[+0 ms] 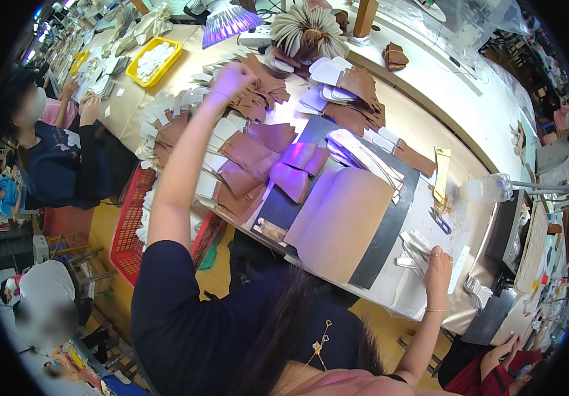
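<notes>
My left hand (232,80), smeared by motion, is stretched out over brown leather pieces (255,105) with pale backing at the far side of the table. Whether it holds anything is not visible. My right hand (438,261) is closed beside a small heap of white strips (415,247) at the right; what its fingers pinch is hidden. Between my arms, a brown sheet (344,221) lies on a dark board (380,244). Folded brown leather pieces (298,170) sit at its upper left, with long white strips (364,155) above it.
Thread snips (440,222) and a yellow-handled tool (441,175) lie at the right, near a clear plastic bottle (486,189). A lamp (228,25) hangs over the far edge. At the left are a yellow tray (156,42), a red basket (126,224) and a co-worker (50,155).
</notes>
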Tool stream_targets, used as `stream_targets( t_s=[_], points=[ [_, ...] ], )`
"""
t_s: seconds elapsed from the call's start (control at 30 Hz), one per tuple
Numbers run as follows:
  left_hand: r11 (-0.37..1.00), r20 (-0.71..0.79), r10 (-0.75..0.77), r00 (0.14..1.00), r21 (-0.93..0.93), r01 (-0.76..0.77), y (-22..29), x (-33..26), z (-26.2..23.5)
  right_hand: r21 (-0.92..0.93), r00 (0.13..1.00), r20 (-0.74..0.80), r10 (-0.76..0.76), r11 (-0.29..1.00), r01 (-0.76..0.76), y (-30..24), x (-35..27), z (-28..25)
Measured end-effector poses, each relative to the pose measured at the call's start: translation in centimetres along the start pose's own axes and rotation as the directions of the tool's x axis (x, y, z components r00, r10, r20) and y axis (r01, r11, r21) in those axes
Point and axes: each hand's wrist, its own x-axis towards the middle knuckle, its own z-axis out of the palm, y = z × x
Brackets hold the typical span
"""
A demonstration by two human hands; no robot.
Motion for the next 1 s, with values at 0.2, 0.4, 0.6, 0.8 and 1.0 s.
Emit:
stream_targets(
  t_s=[0.2,0.4,0.6,0.8,1.0],
  points=[
    [0.967,-0.276,0.126,0.953,0.248,-0.056,-6.3,10.0,-4.5,0.001,0.986,0.164,-0.041,0.999,0.042,0.2,1.5,-1.7],
    [0.955,-0.250,0.031,0.968,0.294,0.045,-7.9,14.9,-2.5,0.037,0.973,0.231,-0.006,0.999,-0.003,0.3,2.3,-2.7],
    [0.899,-0.241,0.059,0.969,0.435,0.054,-7.8,17.9,-0.9,0.114,0.968,0.229,0.106,0.984,-0.135,-0.5,2.2,-4.2],
    [0.824,-0.254,0.152,0.955,0.566,0.019,-8.0,20.8,0.8,0.089,0.967,0.173,0.185,0.975,-0.202,-1.4,1.5,-5.0],
    [0.897,-0.259,0.189,0.947,0.439,-0.059,-7.1,20.8,1.3,0.139,0.975,0.106,0.197,0.968,-0.211,-2.1,0.5,-5.0]
  ],
)
